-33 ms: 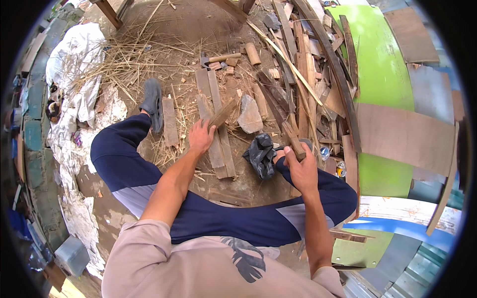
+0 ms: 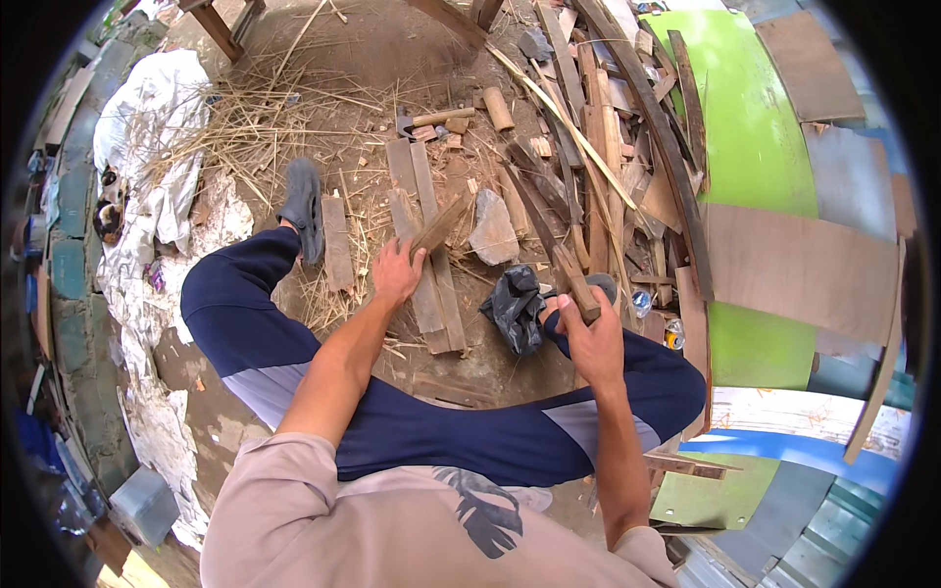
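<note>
My left hand point(image 2: 397, 269) grips the near end of a short wood piece point(image 2: 441, 223). That piece slants over two long planks point(image 2: 429, 294) lying side by side on the ground between my legs. In my right hand point(image 2: 593, 338) is the wooden handle point(image 2: 575, 284) of what looks like a machete, its long dark blade point(image 2: 529, 206) pointing away and to the left. My fingers are wrapped round the handle, above my right shin. A grey stone point(image 2: 493, 230) lies between the two hands, with a black plastic bag point(image 2: 515, 309) nearer me.
A hammer-like tool point(image 2: 441, 116) lies beyond the planks, near a wooden cylinder point(image 2: 498, 108). Scrap wood point(image 2: 598, 147) is piled on the right, beside a green panel point(image 2: 755, 127). Straw point(image 2: 255, 118) and white sheeting point(image 2: 152, 118) cover the left. A short board point(image 2: 336, 240) lies by my left shoe point(image 2: 303, 201).
The machete has shifted slightly down and left in my right hand. My left hand and the wood piece stay in place.
</note>
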`<action>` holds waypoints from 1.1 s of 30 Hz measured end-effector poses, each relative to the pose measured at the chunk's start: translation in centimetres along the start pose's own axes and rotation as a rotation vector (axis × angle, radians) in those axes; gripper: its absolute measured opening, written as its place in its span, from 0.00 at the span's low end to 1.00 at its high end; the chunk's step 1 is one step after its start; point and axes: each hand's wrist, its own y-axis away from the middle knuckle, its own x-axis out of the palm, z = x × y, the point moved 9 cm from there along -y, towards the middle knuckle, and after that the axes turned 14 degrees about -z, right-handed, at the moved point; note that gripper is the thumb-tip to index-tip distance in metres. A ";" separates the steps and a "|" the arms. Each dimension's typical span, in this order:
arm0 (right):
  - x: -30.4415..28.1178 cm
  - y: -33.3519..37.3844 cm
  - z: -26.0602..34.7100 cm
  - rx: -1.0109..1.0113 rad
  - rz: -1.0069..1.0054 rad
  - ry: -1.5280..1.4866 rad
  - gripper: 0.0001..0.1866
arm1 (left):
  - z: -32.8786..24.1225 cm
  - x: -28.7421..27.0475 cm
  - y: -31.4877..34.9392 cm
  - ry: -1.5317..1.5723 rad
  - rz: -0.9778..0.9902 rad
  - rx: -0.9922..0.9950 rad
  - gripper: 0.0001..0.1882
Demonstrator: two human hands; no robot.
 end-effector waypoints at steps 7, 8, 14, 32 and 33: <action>2.8 0.8 0.2 0.056 0.048 -0.228 0.14 | 3.7 3.8 -2.4 0.148 0.329 -0.097 0.47; 2.1 0.7 -0.3 0.067 0.032 -0.251 0.14 | 2.8 3.8 -1.8 0.064 0.368 -0.019 0.49; 0.4 0.9 -3.9 0.089 -0.020 -0.197 0.20 | 4.0 3.3 0.6 -0.051 0.325 -0.030 0.56; 0.8 2.2 0.9 -0.143 -0.029 -0.123 0.19 | -1.7 1.9 -5.1 -0.256 0.422 0.137 0.40; 1.5 2.4 1.0 -0.164 -0.037 -0.112 0.19 | -2.3 1.4 -5.9 -0.236 0.404 0.132 0.39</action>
